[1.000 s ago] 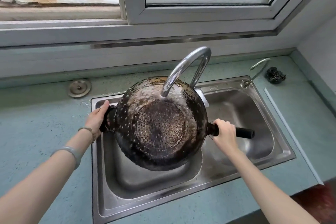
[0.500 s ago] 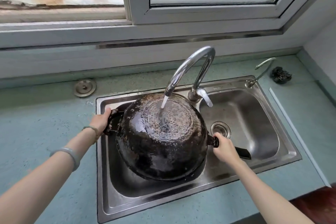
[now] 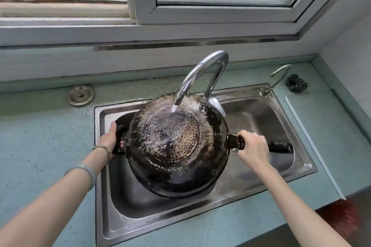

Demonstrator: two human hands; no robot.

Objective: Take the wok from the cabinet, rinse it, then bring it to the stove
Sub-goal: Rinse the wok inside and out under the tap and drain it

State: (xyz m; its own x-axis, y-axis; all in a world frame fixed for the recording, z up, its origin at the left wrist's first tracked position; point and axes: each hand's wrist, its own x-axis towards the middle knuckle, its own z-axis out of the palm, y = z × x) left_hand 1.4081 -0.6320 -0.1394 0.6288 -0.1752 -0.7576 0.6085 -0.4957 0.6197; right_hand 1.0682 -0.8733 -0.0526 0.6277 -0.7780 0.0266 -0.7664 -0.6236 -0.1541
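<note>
The blackened wok (image 3: 176, 146) is held upside down over the left basin of the steel sink (image 3: 200, 212), its scorched underside facing up. Water runs from the curved chrome tap (image 3: 202, 70) onto the wok's bottom. My left hand (image 3: 109, 139) grips the small loop handle on the wok's left side. My right hand (image 3: 254, 147) is closed around the long black handle (image 3: 279, 146), whose end sticks out to the right over the right basin.
A second thin tap (image 3: 278, 77) and a dark steel scourer (image 3: 296, 86) sit at the sink's back right corner. A round metal cap (image 3: 80, 94) lies on the blue-green counter (image 3: 44, 136) to the left. The window frame (image 3: 180, 30) runs behind.
The wok's underside was tilted toward me, then turned flatter and lowered under the tap. Water now streams onto its bottom. Both hands have kept their grips.
</note>
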